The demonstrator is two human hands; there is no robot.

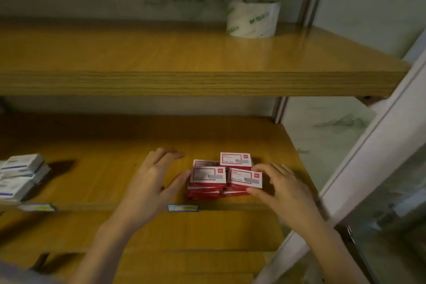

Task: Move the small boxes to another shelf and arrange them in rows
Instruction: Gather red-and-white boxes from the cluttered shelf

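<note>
Box [245, 178] atop stack [202, 192] pinched by right hand [283, 189] thumb and fingers; left hand [149, 180] held beside stack, fingers straight, apart.

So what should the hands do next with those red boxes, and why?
Probably press the left hand against the left side of the boxes, so both hands can clamp and lift the pile. The right hand pinches the front right box, while the left hand is open beside them. The upper shelf has bare board left of the tape roll.
</note>
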